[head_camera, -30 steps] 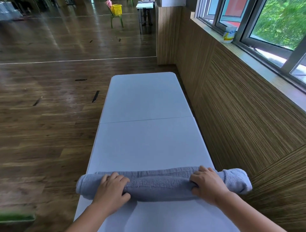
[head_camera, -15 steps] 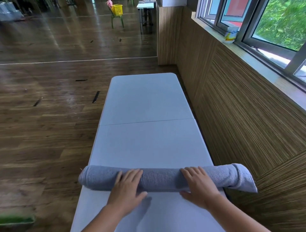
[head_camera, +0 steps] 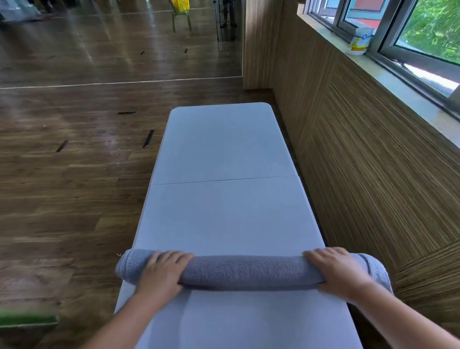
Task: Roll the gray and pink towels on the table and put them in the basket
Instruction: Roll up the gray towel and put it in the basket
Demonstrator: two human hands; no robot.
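Head view: the gray towel (head_camera: 246, 271) lies as a finished-looking roll across the near part of the white folding table (head_camera: 224, 149), running from one long edge to the other. Its right end droops a little past the table's edge, and its left end reaches just over the other side. The left hand (head_camera: 161, 272) sits over the roll near its left end and the right hand (head_camera: 338, 271) near its right end. On each hand the fingers lie close together and curve over the top of the towel, clamped on it, with the thumb on the near side. Holding it wide like this probably keeps the layers from springing loose along the whole length and readies the roll to be lifted level.

The rolling of this towel seems complete, so the lift to the basket likely comes next. No pink towel is in sight. A yellow basket (head_camera: 183, 3) stands on a green chair (head_camera: 181, 17) far across the wooden floor, well apart from the table; whether it is the one meant I cannot tell. A small tub (head_camera: 359, 41) sits on the window sill at the right
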